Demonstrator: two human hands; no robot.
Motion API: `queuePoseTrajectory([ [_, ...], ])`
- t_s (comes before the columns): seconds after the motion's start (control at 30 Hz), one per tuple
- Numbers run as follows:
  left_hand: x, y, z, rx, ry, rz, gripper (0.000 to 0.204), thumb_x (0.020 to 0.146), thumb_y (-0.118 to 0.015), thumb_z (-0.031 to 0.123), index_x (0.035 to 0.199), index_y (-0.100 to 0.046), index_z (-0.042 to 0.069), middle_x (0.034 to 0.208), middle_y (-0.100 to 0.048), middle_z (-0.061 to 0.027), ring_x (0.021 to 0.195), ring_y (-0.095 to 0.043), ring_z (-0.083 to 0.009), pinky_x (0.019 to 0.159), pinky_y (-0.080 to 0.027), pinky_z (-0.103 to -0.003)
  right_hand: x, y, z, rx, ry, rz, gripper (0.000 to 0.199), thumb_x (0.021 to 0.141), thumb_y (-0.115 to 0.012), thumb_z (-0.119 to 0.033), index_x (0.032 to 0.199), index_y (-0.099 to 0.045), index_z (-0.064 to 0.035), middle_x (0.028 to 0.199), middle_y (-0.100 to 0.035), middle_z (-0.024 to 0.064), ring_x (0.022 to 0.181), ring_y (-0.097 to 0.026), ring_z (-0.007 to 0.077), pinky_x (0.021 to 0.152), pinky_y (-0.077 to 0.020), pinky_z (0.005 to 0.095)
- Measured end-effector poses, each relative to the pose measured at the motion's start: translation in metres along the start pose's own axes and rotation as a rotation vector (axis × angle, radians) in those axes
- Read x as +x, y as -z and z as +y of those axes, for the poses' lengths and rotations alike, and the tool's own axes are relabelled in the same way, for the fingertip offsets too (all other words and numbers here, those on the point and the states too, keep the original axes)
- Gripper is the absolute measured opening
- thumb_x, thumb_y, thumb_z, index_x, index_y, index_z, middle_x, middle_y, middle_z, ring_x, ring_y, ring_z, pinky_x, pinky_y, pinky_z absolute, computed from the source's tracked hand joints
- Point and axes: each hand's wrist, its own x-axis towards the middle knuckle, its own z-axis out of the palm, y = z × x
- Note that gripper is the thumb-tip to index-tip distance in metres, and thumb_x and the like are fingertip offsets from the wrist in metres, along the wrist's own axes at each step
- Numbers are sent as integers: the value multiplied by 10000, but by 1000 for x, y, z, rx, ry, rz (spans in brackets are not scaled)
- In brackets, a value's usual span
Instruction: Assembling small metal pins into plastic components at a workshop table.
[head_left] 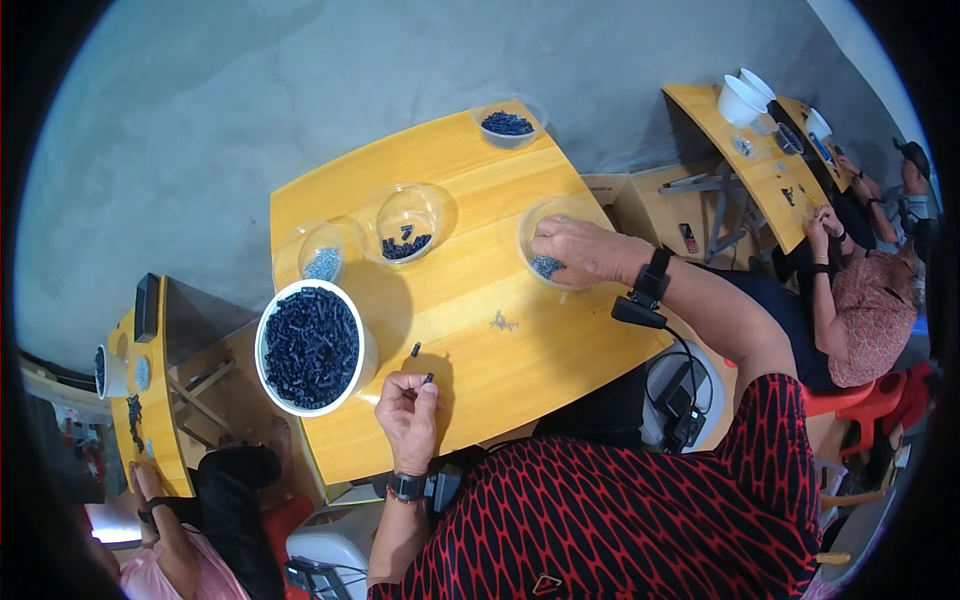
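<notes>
My left hand [408, 408] rests near the front edge of the yellow wooden table [480, 190] and pinches a small black plastic part [428, 379] between thumb and fingers. Another small black part [415, 349] lies on the table just beyond it. My right hand [585, 250] reaches into a clear plastic bowl [530, 222] on the right; its fingers are down among small grey screws [545, 266], and whether it grips any is hidden. A few loose screws [503, 322] lie mid-table.
A large white bowl [268, 320] full of dark parts stands at the left edge. Behind it are a clear bowl of grey screws [322, 262], a clear bowl with a few black parts [405, 235] and one at the far corner [507, 123]. Other people work at neighbouring tables [750, 170].
</notes>
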Motion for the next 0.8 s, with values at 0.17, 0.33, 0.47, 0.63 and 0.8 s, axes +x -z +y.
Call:
queuePoseTrajectory([
  [0.17, 0, 0, -1, 41, 14, -23, 105, 953, -678, 46, 995, -586, 19, 858, -602, -22, 691, -597, -103, 634, -522, -257, 7, -2, 1, 58, 21, -50, 173, 796, -649, -66, 959, -642, -6, 1014, -620, 201, 1043, -609, 402, 911, -490, 470],
  [0.33, -1, 0, -3, 21, -13, -17, 107, 956, -684, 53, 992, -586, 27, 899, -590, -25, 695, -596, -103, 633, -524, -255, 8, -3, 4, 82, 19, -55, 188, 793, -647, -69, 950, -599, 22, 1022, -595, 213, 1040, -590, 410, 877, -466, 486],
  [0.47, -1, 0, -2, 56, -4, -26, 99, 956, -678, 40, 990, -586, 26, 925, -585, -33, 698, -599, -104, 633, -528, -257, 5, -6, 7, 78, 35, -6, 179, 791, -637, -61, 937, -587, 28, 1003, -584, 218, 1011, -593, 419, 859, -470, 487],
  [0.63, -2, 0, 0, 48, 1, -23, 104, 954, -678, 39, 989, -581, 21, 924, -581, -37, 705, -601, -106, 634, -528, -256, 7, -7, 5, 126, 16, -62, 159, 803, -625, -59, 929, -579, 28, 1004, -586, 221, 997, -598, 429, 856, -473, 490],
  [0.8, 0, -1, 5, 53, 23, -19, 109, 958, -677, 50, 991, -578, 20, 918, -577, -37, 701, -596, -109, 639, -518, -256, 9, -10, 2, 247, -36, -35, 141, 804, -623, -37, 924, -586, 28, 981, -593, 218, 989, -589, 440, 854, -467, 492],
])
